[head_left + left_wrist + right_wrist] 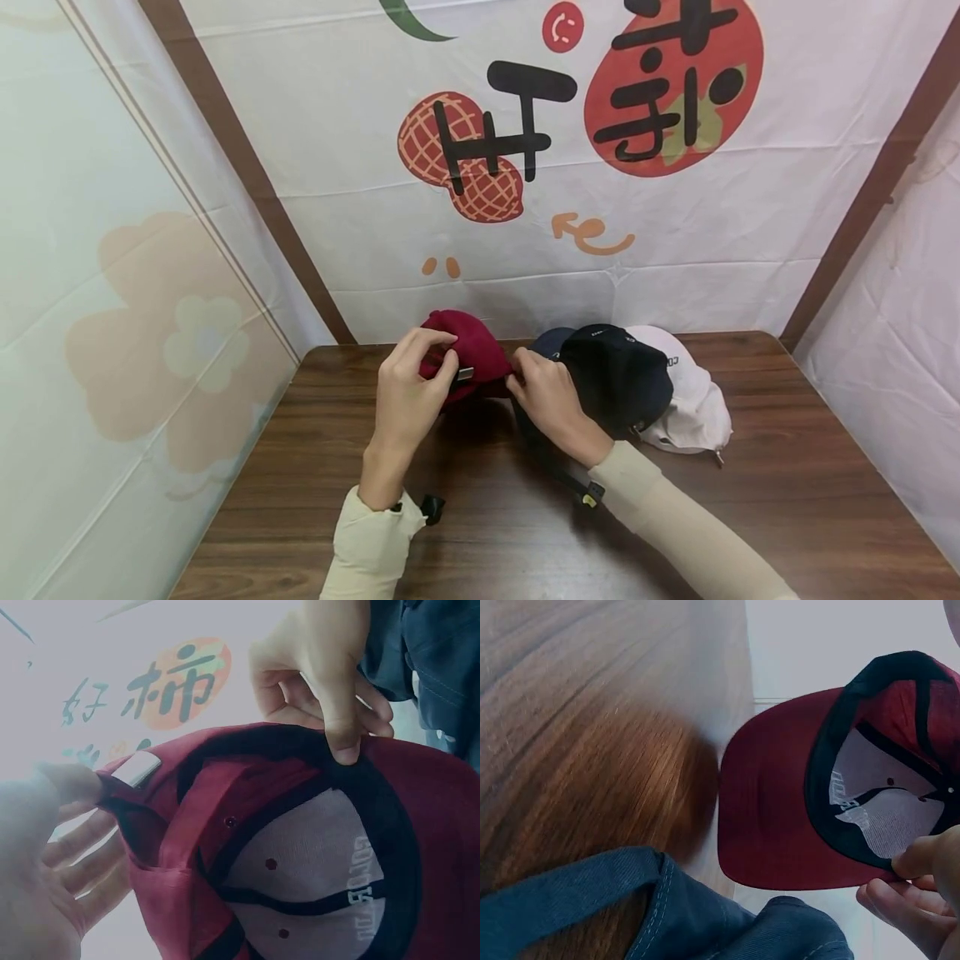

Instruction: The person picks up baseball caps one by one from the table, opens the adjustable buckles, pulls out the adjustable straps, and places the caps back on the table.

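Both hands hold a dark red baseball cap [480,346] near the back edge of the table. My left hand [411,379] pinches the cap's back strap beside its metal buckle [137,769]. On the other side, my right hand [551,396] grips the sweatband edge between thumb and fingers, close to where the brim starts. The left wrist view looks into the cap's inside, with a black sweatband [401,847] and pale lining with lettering. In the right wrist view the brim [776,795] points left, towards the table.
Right of the red cap lie a black cap [615,375], a navy cap [551,342] partly behind it, and a white cap [690,400]. They overlap against the printed cloth backdrop [480,250]. The brown wooden table [487,533] extends forward.
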`<state>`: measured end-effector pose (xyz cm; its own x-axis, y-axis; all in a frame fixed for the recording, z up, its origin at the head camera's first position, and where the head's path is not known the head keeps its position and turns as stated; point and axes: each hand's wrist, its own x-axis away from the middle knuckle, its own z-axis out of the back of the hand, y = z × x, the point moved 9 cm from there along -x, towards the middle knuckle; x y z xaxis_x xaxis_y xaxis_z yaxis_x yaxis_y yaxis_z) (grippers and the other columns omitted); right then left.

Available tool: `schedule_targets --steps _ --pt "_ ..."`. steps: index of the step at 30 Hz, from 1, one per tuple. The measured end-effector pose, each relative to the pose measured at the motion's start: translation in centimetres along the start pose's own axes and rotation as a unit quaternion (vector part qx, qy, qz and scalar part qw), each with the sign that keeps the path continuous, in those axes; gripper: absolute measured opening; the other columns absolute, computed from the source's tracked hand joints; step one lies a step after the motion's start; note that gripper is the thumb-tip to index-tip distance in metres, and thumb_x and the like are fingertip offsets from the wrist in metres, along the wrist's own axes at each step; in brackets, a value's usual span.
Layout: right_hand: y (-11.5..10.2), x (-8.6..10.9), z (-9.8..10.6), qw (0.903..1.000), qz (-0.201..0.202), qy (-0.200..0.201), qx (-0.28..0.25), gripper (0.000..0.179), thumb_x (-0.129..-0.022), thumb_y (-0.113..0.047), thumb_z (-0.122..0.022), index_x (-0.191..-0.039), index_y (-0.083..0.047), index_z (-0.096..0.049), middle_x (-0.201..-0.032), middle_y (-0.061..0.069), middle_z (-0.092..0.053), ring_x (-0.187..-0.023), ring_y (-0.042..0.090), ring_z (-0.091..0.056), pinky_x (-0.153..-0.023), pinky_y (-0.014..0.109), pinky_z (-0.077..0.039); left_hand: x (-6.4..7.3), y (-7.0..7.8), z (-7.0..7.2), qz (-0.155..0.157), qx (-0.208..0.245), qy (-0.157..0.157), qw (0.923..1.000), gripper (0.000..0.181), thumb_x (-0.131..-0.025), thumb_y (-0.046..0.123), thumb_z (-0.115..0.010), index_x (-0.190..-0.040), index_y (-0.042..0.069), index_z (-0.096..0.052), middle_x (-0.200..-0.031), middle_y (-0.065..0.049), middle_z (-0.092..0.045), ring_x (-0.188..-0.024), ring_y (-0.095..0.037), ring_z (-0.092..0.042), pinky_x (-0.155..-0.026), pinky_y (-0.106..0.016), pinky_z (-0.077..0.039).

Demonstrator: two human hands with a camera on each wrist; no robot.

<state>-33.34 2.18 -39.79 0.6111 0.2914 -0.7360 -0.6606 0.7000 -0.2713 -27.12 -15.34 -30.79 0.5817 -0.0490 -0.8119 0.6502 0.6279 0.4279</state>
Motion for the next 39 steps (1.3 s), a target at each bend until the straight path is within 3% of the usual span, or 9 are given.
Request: schedule_targets --steps 12,20,28,33,35,39 --pt "1.1 -0.7 -1.8 0.999 -0.019 -0.018 0.038 0.017 -0.089 0.003 -0.076 -0.094 -0.006 -0.062 -0.081 0.008 -0.067 -0.065 0.026 -0.068 -0.054 0.041 -0.054 0.6 -1.2 -1.0 0.025 -0.007 -0.033 0.9991 0.014 -0.095 0.0 -0.074 -0.106 0.008 -0.076 -0.101 -0.006 -0.072 -0.086 -0.017 -0.069 -0.076 -0.033 -0.059" --pt "1.0 -1.0 -2.6 0.9974 -0.012 -0.035 0.062 0.026 -0.087 -0.003 -0.085 -0.104 -0.008 -0.066 -0.094 0.01 -0.073 -0.073 0.033 -0.075 -0.058 0.046 -0.06 1.2 -2.1 -1.6 0.036 -0.021 -0.054 0.9977 0.014 -0.094 0.001 -0.075 -0.103 0.011 -0.076 -0.101 -0.005 -0.072 -0.088 -0.018 -0.068 -0.077 -0.037 -0.06" --pt "1.3 -1.0 -3.2 0.9948 -0.014 -0.049 0.088 0.019 -0.09 0.0 -0.078 -0.102 -0.009 -0.067 -0.095 0.01 -0.073 -0.072 0.034 -0.074 -0.058 0.048 -0.06 2.0 -3.8 -2.5 0.077 -0.035 -0.086 0.9927 0.014 -0.093 0.001 -0.074 -0.101 0.013 -0.076 -0.107 -0.005 -0.07 -0.089 -0.02 -0.067 -0.075 -0.04 -0.057" --pt "1.8 -1.0 -3.9 0.9902 -0.023 -0.062 0.123 0.017 -0.093 -0.001 -0.074 -0.105 -0.013 -0.072 -0.097 0.008 -0.076 -0.074 0.03 -0.073 -0.057 0.046 -0.059 2.6 -4.9 -3.3 0.098 -0.045 -0.113 0.9877 0.013 -0.093 0.002 -0.074 -0.099 0.013 -0.077 -0.124 -0.01 -0.064 -0.115 -0.029 -0.06 -0.092 -0.046 -0.054" --pt "2.0 -0.9 -4.3 0.9869 -0.025 -0.071 0.143 0.018 -0.094 -0.002 -0.073 -0.107 -0.014 -0.075 -0.098 0.007 -0.077 -0.076 0.028 -0.072 -0.056 0.044 -0.059 2.9 -5.3 -3.6 0.1 -0.042 -0.12 0.9868 0.012 -0.092 0.002 -0.074 -0.097 0.012 -0.077 -0.135 -0.014 -0.059 -0.128 -0.034 -0.054 -0.102 -0.051 -0.052" --pt "2.2 -0.7 -4.8 0.9812 -0.025 -0.081 0.173 0.02 -0.095 -0.004 -0.073 -0.11 -0.017 -0.077 -0.1 0.005 -0.079 -0.083 0.027 -0.071 -0.057 0.042 -0.059 3.2 -5.8 -4.0 0.099 -0.033 -0.128 0.9862 0.014 -0.091 -0.001 -0.074 -0.094 0.013 -0.077 -0.155 -0.019 -0.049 -0.143 -0.039 -0.045 -0.111 -0.057 -0.048"
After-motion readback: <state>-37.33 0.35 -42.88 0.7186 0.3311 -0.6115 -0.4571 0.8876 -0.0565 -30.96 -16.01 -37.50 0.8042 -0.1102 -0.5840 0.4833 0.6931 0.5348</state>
